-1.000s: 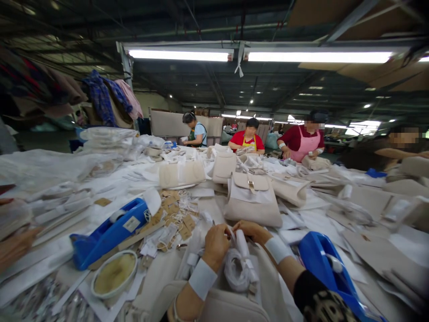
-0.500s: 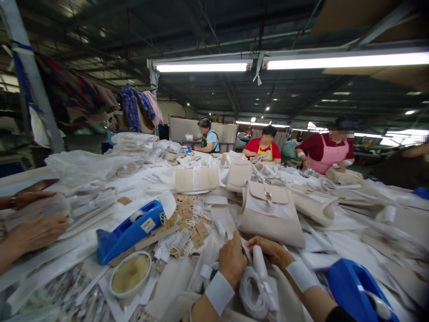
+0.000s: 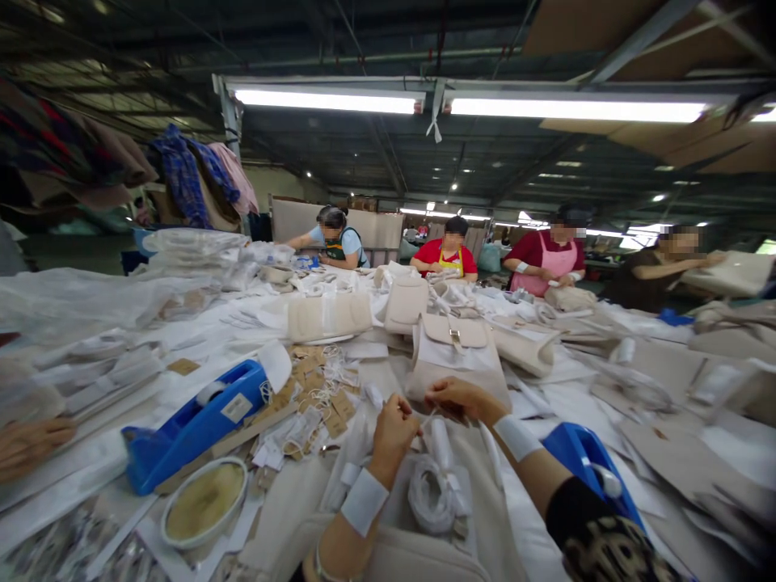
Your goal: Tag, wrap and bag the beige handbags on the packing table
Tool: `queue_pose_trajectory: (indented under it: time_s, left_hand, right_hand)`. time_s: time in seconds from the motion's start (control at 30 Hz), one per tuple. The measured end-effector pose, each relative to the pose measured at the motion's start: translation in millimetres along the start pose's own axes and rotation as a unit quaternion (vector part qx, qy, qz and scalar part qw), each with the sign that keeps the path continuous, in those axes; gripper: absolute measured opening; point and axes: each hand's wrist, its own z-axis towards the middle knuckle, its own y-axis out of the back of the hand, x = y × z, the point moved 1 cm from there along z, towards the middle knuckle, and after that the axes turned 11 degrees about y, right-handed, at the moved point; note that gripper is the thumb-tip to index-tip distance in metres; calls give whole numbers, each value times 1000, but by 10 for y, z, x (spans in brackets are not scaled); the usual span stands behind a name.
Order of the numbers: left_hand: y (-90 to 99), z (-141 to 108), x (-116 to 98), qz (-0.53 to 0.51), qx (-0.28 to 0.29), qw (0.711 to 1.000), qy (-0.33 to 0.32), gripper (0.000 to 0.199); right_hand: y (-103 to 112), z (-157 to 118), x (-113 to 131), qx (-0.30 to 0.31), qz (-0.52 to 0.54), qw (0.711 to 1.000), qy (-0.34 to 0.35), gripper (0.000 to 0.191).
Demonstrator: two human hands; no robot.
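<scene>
My left hand (image 3: 393, 432) is closed in a pinch above a beige bag (image 3: 418, 559) lying in front of me. Just to its right, my right hand (image 3: 461, 399) has its fingers pressed together near a white wrapped roll (image 3: 437, 444). What either hand pinches is too small to make out. Below them, a coiled strap in clear wrap (image 3: 429, 495) rests on the bag. Beyond my fingers stands a beige backpack (image 3: 457, 352) with a flap and metal clasp. Both my wrists carry white bands.
Left are a blue tape dispenser (image 3: 194, 424), a heap of brown tags (image 3: 318, 388) with strings and a bowl of yellowish paste (image 3: 204, 501). Another blue dispenser (image 3: 597, 469) stands right. A co-worker's hand (image 3: 33, 447) is at far left; several people work across the table.
The view has turned to the right. My hands have risen off the coiled strap and more of the bag shows. The co-worker's hands at left have moved mostly out of view.
</scene>
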Motion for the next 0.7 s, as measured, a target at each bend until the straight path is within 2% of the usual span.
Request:
queue_pose_trajectory:
  time_s: [0.1, 0.2, 0.27, 0.33, 0.47, 0.53, 0.63, 0.7]
  left_hand:
    - [18, -57, -26, -8, -36, 999, -6, 20]
    - [51, -160, -79, -1, -96, 995, -18, 20]
    - [66, -201, -106, -9, -117, 993, -28, 21]
    - [71, -196, -111, -34, -112, 992, -36, 20]
    - [64, -93, -65, -122, -67, 990, -35, 20]
    - [60, -40, -38, -174, -44, 983, -31, 19]
    - [71, 5, -13, -249, -27, 968, -23, 17]
    - [91, 14, -3, -290, -34, 956, -16, 17]
  right_hand:
    - [-4, -13, 204, 14, 45, 999, 12, 15]
    - [-77, -50, 331, 23, 91, 995, 22, 22]
    - [-136, -113, 358, 22, 120, 992, 34, 26]
    - [-197, -207, 347, 12, 141, 989, 53, 35]
    - [-345, -402, 271, -39, 146, 983, 108, 47]
    - [-437, -455, 237, -76, 126, 980, 135, 40]
    - [-574, -465, 217, -131, 74, 973, 173, 18]
    - [-649, -439, 208, -166, 34, 966, 193, 20]
